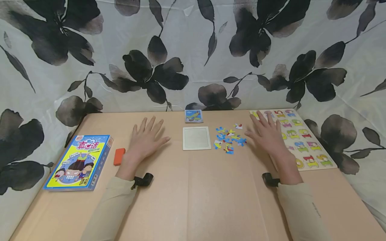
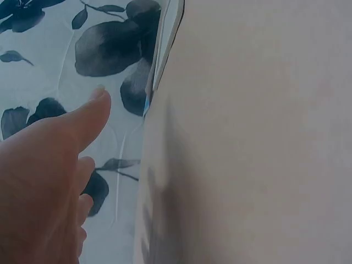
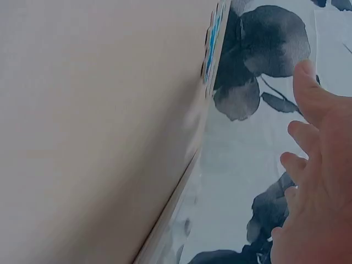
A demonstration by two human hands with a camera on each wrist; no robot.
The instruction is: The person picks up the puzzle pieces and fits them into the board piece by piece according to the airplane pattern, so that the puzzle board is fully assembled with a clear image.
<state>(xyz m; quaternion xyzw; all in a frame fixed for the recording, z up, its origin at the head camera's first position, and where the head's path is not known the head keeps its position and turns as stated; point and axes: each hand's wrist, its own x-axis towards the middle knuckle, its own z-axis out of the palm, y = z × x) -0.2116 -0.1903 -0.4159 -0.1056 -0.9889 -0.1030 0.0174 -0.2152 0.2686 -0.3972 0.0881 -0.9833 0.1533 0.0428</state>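
My left hand (image 1: pixel 146 140), fingers spread, hovers above the table between a red-orange block (image 1: pixel 119 156) and a white square tray (image 1: pixel 197 143). It holds nothing. On the other side my right hand (image 1: pixel 266 135) is spread over the left edge of a sticker-like sheet of small coloured pictures (image 1: pixel 301 144), also holding nothing. Between the tray and that hand lies a loose heap of jigsaw pieces (image 1: pixel 228 138) in blue, yellow and white. Behind the tray sits a small square picture card (image 1: pixel 194 116), mostly blue with a yellow-green figure. Both wrist views show each hand (image 2: pixel 49 176) (image 3: pixel 322 165) with its thumb raised.
A blue and yellow box (image 1: pixel 79 163) with cartoon figures lies at the left of the wooden table (image 1: pixel 193 197). A white cloth (image 1: pixel 205 60) with dark flowers hangs behind the table's far edge.
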